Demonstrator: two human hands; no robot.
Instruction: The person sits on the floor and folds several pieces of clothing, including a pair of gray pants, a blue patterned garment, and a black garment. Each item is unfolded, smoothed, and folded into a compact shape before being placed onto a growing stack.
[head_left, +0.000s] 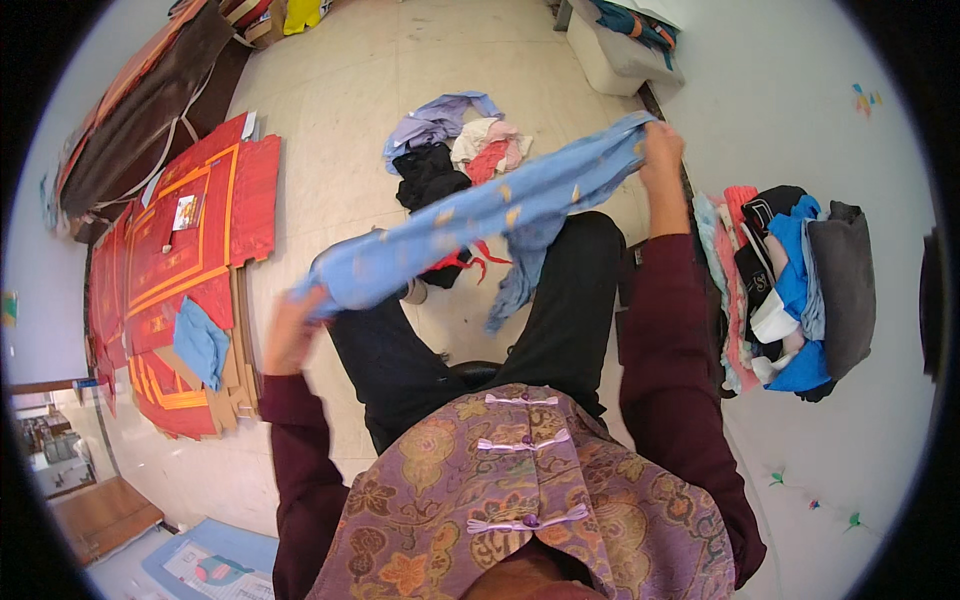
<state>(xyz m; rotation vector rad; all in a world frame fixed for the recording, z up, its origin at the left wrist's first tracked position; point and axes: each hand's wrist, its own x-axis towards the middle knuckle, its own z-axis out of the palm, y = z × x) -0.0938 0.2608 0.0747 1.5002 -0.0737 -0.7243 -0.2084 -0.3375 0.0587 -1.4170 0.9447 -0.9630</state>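
Observation:
A light blue patterned cloth garment (450, 225) is stretched between my two hands above my knees. My left hand (291, 330), somewhat blurred, grips its lower left end. The upper right end is in my right hand (661, 154), and a loose part of the cloth hangs down between my legs. On the floor beyond lie a lavender garment (435, 124), a black garment (429, 176) and a white, pink and red bundle of cloth (491, 146). Red strings (480, 262) show below the stretched cloth, beside a dark item partly hidden by it.
To the right is a row of folded clothes (787, 292). Flattened red cardboard (180, 240) lies at the left with a small blue cloth (201, 343) on it. A covered piece of furniture (142, 112) stands upper left, a pale bin (607, 52) upper right.

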